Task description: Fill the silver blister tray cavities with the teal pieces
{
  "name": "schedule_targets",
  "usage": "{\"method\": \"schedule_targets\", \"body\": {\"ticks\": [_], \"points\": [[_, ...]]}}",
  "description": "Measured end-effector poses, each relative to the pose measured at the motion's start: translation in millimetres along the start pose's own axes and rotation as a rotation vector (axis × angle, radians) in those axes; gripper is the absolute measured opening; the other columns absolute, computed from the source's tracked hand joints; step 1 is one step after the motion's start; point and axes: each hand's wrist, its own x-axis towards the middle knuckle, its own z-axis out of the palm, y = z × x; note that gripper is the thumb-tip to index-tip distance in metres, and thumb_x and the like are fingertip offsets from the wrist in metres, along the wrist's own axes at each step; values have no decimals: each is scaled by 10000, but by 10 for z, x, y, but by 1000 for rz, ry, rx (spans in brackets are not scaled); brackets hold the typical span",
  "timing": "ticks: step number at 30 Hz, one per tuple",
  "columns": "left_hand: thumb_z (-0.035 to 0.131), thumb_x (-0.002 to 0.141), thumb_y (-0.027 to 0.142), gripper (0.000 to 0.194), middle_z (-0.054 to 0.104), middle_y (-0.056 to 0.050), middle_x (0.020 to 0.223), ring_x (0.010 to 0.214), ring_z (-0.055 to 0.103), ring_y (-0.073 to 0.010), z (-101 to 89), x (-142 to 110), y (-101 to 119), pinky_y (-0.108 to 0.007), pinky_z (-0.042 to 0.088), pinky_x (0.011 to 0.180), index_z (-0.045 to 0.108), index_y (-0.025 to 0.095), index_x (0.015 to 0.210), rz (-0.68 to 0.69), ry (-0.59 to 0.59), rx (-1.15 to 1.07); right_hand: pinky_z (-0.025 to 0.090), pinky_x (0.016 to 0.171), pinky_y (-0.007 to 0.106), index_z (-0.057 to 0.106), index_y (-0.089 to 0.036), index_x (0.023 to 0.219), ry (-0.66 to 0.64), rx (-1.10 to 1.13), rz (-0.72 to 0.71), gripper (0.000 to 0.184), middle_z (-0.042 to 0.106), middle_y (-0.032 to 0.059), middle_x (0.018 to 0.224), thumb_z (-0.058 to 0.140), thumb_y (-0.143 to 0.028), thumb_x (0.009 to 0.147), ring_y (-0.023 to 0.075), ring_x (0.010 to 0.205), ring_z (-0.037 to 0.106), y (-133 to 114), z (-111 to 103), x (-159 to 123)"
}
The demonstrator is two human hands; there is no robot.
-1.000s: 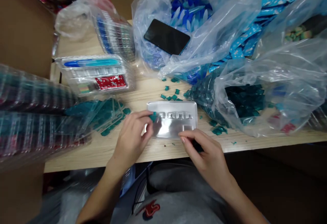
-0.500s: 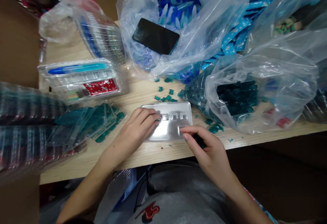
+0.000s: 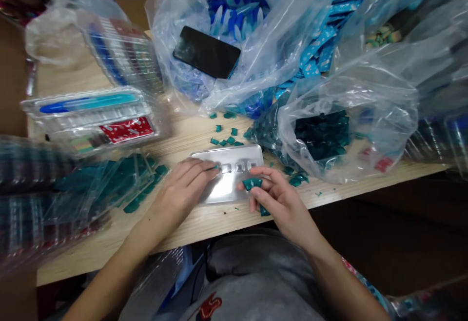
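A black phone lies on a clear plastic bag of blue pieces on the wooden table. Another bag holds dark teal pieces, and a plastic tray nearby holds a red card.

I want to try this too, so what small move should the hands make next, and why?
Probably the right hand should set the teal piece into an empty pocket of the clear plastic tray. The piece is already between its fingers, right beside the tray, and the left hand is resting on the tray, seemingly holding it steady.
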Motion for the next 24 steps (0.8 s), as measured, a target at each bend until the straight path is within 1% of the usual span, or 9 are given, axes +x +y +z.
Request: {"method": "schedule_targets", "body": {"ticks": [3,5,7,9,13,16,18,21,24], "points": [[537,940,156,214,630,-69,1090,1023,595,-183,-37,10,174,-326,506,878,560,181,1152,-148,69,-172,440,550,233,425,-254,1001,-38,147,14,288,653,-28,806,656,-349,858,75,545,507,-43,94,-14],[529,950,179,247,603,-60,1121,1066,583,-157,-70,23,317,-273,506,875,539,196,1195,-228,80,-305,408,512,209,417,-261,964,-64,177,0,324,637,-48,792,698,-354,833,66,530,466,-69,156,-39],[524,953,180,256,587,-48,1129,1087,567,-133,-101,42,428,-235,491,902,528,201,1208,-233,67,-391,384,510,197,446,-258,951,-86,117,-20,319,607,-65,760,727,-322,814,65,544,447,-86,193,-63],[523,948,150,230,578,-35,1114,1084,554,-116,-128,53,483,-214,469,931,534,203,1171,-221,45,-437,388,548,205,504,-247,947,-73,-7,-49,281,606,-61,770,740,-294,803,69,584,460,-87,199,-76],[534,924,97,239,559,-33,1109,1084,538,-115,-164,14,496,-216,447,945,533,195,1143,-260,10,-454,412,612,235,602,-231,906,-8,-248,-103,166,651,-35,808,725,-293,814,92,640,511,-27,156,-79],[551,913,102,251,568,-30,1087,1054,538,-130,-166,-43,495,-244,449,919,543,199,1145,-288,-10,-425,432,627,239,621,-236,988,-15,-271,-118,183,663,-35,782,698,-309,839,104,653,544,33,129,-83],[559,914,133,217,584,-24,1052,1026,545,-145,-146,-60,489,-274,454,889,549,211,1116,-322,4,-446,434,618,233,626,-237,1019,-38,-286,-121,196,647,-40,761,686,-314,849,104,651,544,52,120,-81],[536,932,157,128,613,-11,1004,988,551,-164,-80,-22,453,-332,426,871,562,233,1032,-396,49,-397,427,610,232,628,-219,918,-68,-340,-51,108,612,-40,717,648,-315,875,102,651,544,56,119,-53],[514,950,168,105,646,1,984,953,556,-177,-4,50,398,-373,385,846,578,252,951,-411,28,-292,452,648,256,617,-217,967,-67,-339,36,111,632,-25,732,582,-307,911,116,677,582,73,130,-8]]}}
